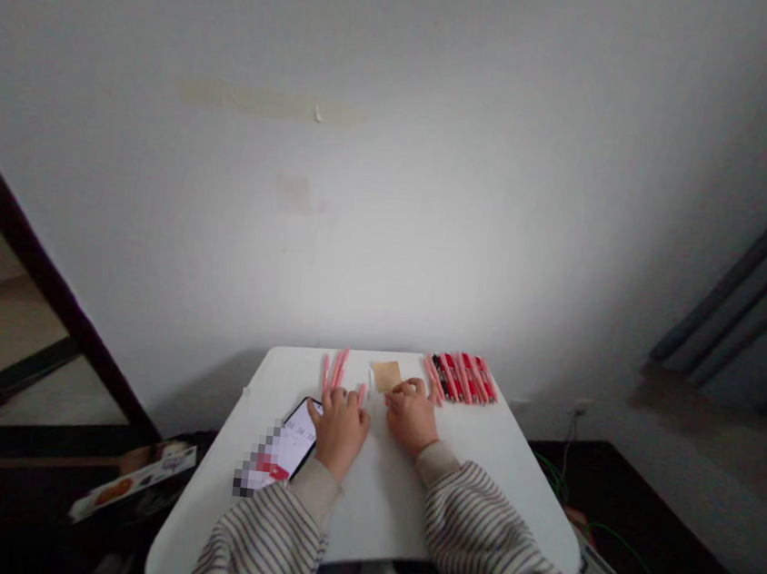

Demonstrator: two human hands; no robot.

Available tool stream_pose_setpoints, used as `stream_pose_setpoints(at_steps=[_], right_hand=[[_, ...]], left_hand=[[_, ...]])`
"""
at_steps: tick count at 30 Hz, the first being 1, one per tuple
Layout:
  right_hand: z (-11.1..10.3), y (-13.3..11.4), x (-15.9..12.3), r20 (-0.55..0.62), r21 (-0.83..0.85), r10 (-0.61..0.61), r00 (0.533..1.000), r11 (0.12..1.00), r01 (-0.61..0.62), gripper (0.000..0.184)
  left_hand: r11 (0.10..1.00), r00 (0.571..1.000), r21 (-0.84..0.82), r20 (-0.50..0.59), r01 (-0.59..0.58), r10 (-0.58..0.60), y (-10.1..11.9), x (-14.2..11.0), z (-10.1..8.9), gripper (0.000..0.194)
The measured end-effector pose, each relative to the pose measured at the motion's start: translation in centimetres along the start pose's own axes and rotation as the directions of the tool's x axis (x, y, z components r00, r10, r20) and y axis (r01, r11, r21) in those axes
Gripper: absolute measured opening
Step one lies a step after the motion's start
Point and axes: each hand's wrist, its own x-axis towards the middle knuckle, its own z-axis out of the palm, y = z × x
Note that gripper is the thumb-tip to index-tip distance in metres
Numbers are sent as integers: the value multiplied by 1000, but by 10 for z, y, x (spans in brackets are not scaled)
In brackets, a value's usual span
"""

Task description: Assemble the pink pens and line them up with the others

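My left hand (342,427) rests palm down on the white table, fingers apart, with the thumb by the top edge of a phone (291,442). Its fingertips are at the near ends of several slim pink sticks (339,370); one short pink piece (362,393) shows just beyond them. My right hand (415,415) is bent with its fingers drawn together at the near edge of a tan square of paper (386,376). Whatever lies under those fingertips is too small to make out. The phone's lit screen shows a timer and a red patch.
A row of pink and red wrapped sticks (462,378), some with black parts, lies at the table's back right. The white table (380,515) stands against a wall (430,237). Boxes (136,485) lie on the floor at left, green cables (552,476) at right.
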Motion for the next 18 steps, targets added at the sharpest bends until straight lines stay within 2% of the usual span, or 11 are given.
stream_pose_setpoints(at_steps=[11, 18], right_hand=[[7, 8, 0, -125, 54, -17, 992, 998, 24, 19], [11, 23, 1, -252, 144, 43, 967, 990, -6, 19]], left_hand=[[1000, 999, 4, -42, -3, 3, 2, 0, -2, 26], [998, 996, -54, -89, -25, 20, 1, 3, 6, 32]])
